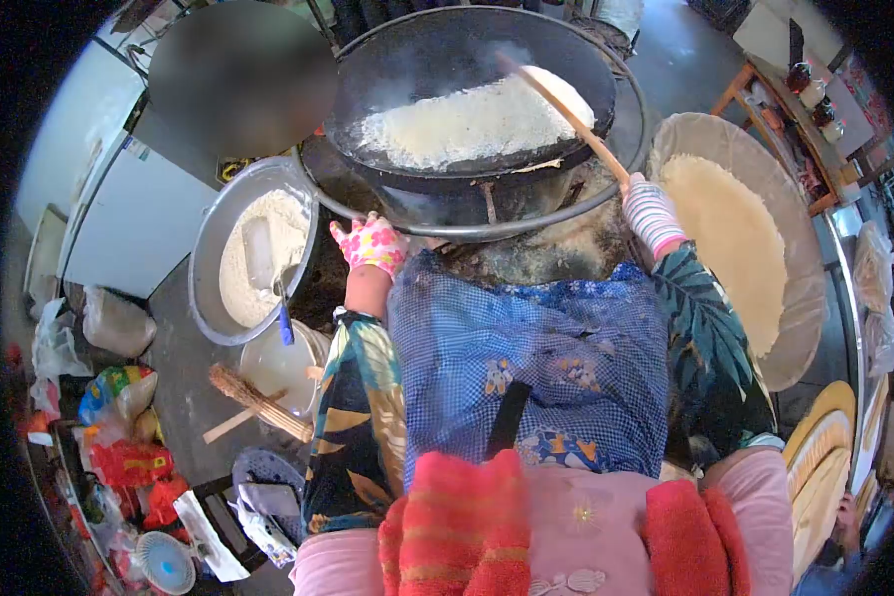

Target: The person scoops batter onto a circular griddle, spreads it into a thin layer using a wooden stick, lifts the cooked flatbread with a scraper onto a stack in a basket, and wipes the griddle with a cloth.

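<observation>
My right hand (654,214), in a striped glove, is closed round the handle of a long wooden spreader (576,121). The spreader reaches up and left over pale batter (467,124), which lies in a wide band across a large round black griddle (407,60). Light steam or smoke hangs over the griddle. My left hand (371,243), in a flowered glove, rests at the metal ring (477,233) round the griddle's near side; its fingers are partly spread and nothing shows in them.
At left, a metal basin (206,268) holds flour and a blue-handled scoop (285,323); a white bucket (313,348) and a straw brush (253,400) are below. At right are a lined basin of batter (730,238), stacked flatbreads (819,457) and a wooden shelf (805,129).
</observation>
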Demonstrator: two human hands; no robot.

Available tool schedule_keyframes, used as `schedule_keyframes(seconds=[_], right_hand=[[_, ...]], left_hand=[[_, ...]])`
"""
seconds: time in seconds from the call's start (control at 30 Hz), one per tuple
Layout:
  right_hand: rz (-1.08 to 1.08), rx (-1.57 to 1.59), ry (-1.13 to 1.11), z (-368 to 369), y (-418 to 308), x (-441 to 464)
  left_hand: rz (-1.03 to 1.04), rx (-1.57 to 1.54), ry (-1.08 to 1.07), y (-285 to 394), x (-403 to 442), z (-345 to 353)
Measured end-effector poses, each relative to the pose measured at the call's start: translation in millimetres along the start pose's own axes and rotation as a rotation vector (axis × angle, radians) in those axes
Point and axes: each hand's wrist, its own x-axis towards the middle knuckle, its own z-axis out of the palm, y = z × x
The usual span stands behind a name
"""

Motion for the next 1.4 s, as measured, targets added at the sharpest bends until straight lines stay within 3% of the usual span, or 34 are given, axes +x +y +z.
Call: schedule_keyframes(seconds=[0.03,0.1,0.17,0.23,0.3,0.37,0.43,0.5,0.57,0.63,0.67,0.73,0.8,0.83,0.9,0.93,1.03,1.07,1.1,1.17,1.3,1.37,1.4], right_hand=[[-0.001,0.006,0.003,-2,-4,-6],[-0.054,0.057,-0.035,-12,-19,-24],[-0.157,-0.027,-0.251,-23,-34,-50],[-0.072,-0.092,-0.304,-11,-14,-48],[0.101,-0.035,-0.136,-13,12,-22],[0.097,-0.019,-0.082,-10,8,-19],[-0.049,0.032,-0.001,-18,-9,-32],[-0.01,0.0,-0.258,-27,-30,-44],[0.014,0.023,-0.111,-4,-12,-36],[0.035,0.069,0.056,-2,1,-9],[-0.067,0.085,0.134,0,3,-3],[-0.12,0.192,0.101,-4,-11,-5],[-0.311,0.182,-0.091,-22,-26,-33],[-0.271,0.117,-0.166,-23,-33,-40],[-0.063,0.198,-0.001,4,-13,-25],[-0.011,0.162,0.056,4,-9,-11],[0.043,0.189,0.227,-8,-37,2],[0.01,0.23,0.128,-22,-44,-11],[-0.155,0.211,0.151,-34,-47,-27],[-0.238,0.172,-0.081,0,-44,-27],[-0.011,0.132,0.122,-3,-15,0],[-0.172,0.118,0.239,-11,-23,0],[-0.046,0.116,0.08,-26,-39,-9]], left_hand=[[-0.018,-0.03,-0.106,-3,2,-7],[-0.057,-0.016,-0.121,-12,14,2],[-0.116,-0.033,-0.123,-22,18,6],[-0.116,0.0,-0.185,-32,26,6],[-0.163,0.001,-0.094,-40,36,13],[-0.15,0.023,-0.04,-37,31,15],[-0.1,-0.021,0.035,-15,20,8],[0.158,-0.224,0.376,28,-10,12],[0.303,-0.21,0.375,72,-43,10],[0.281,-0.133,0.404,97,-60,28],[0.271,-0.09,0.402,97,-61,37],[0.303,-0.044,0.424,81,-61,40],[0.32,-0.075,0.462,70,-49,57],[0.373,-0.151,0.517,69,-57,29],[0.346,-0.152,0.439,60,-50,38],[0.242,0.001,0.294,57,-44,43],[0.206,-0.016,0.198,43,-43,28],[0.206,-0.012,0.184,39,-40,24],[0.19,-0.014,0.167,37,-39,24],[0.205,0.019,0.233,26,-34,32],[0.138,-0.041,0.23,11,-26,30],[0.104,-0.014,0.186,6,-23,23],[0.092,-0.012,0.182,2,-23,24]])
